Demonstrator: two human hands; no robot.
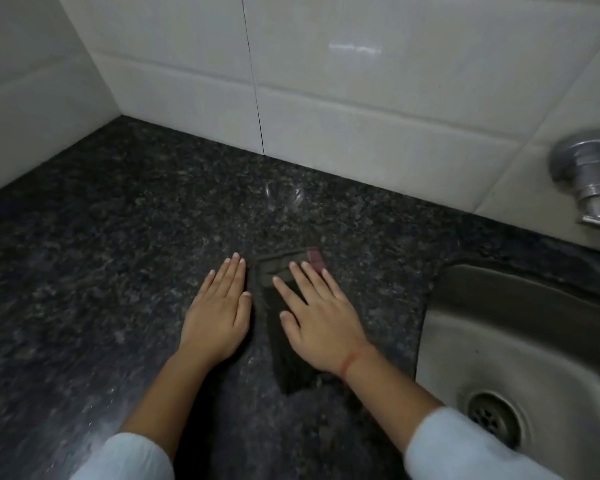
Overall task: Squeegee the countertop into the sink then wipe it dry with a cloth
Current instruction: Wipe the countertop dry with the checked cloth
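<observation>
A dark olive cloth [284,348] with a small maroon tag lies flat on the black speckled granite countertop [118,237], just left of the steel sink [520,341]. My right hand [321,320] presses flat on the cloth, fingers spread, palm down. Beside the cloth's left edge, my left hand [219,313] rests flat on the bare stone with its fingers together. No squeegee is in view.
White tiled walls [343,98] meet the counter at the back and on the left, forming a corner. A metal tap [589,178] juts from the wall above the sink at the right. The sink drain [492,417] is near the lower right.
</observation>
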